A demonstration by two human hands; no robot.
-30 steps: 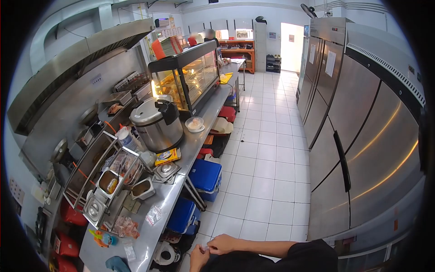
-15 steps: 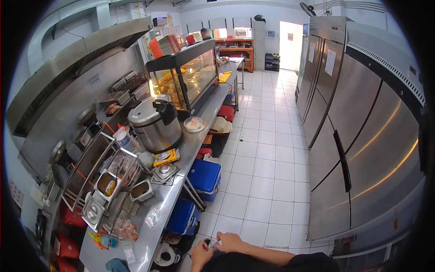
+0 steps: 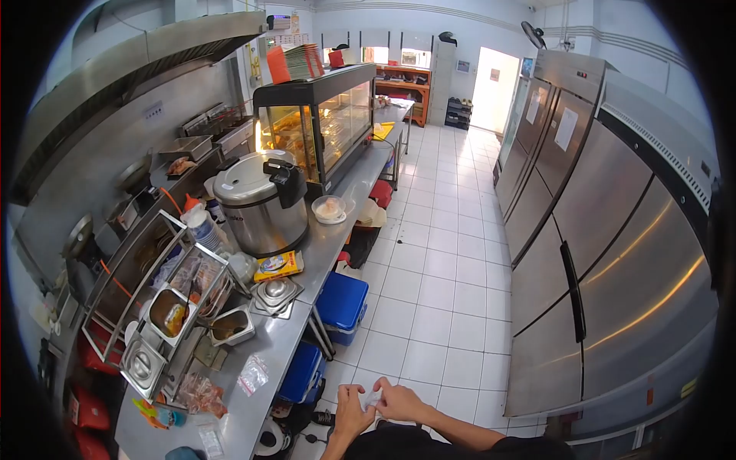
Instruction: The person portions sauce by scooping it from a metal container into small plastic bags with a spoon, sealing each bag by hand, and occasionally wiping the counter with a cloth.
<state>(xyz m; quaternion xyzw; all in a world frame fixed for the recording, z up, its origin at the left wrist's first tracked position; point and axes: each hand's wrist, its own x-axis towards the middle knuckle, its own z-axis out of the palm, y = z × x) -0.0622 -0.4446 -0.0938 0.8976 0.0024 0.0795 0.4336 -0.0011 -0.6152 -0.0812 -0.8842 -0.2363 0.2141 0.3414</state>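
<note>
Above the floor at the bottom middle, a small crumpled whitish piece (image 3: 372, 399), thin like plastic film or tissue, lies between my two hands; its exact kind is unclear. My right hand (image 3: 399, 402) pinches it from the right with curled fingers. From the left, my left hand (image 3: 353, 415) holds its other side, fingers bent and thumb close to it. To the left, the steel counter (image 3: 264, 414) carries a clear plastic bag (image 3: 253, 375), a bag of reddish food (image 3: 202, 395) and another flat clear bag (image 3: 211, 440).
A large rice cooker (image 3: 257, 207), a lit glass food warmer (image 3: 330, 126) and a rack with steel pans (image 3: 170, 310) stand on the counter. Blue coolers (image 3: 341, 300) sit beneath its edge. Steel refrigerators (image 3: 613, 253) line the right side of the tiled floor (image 3: 437, 307).
Both hands have risen slightly, and the left fingers have lifted upright. The whitish piece shows more between them. My view has shifted, bringing a shoe into sight below the counter.
</note>
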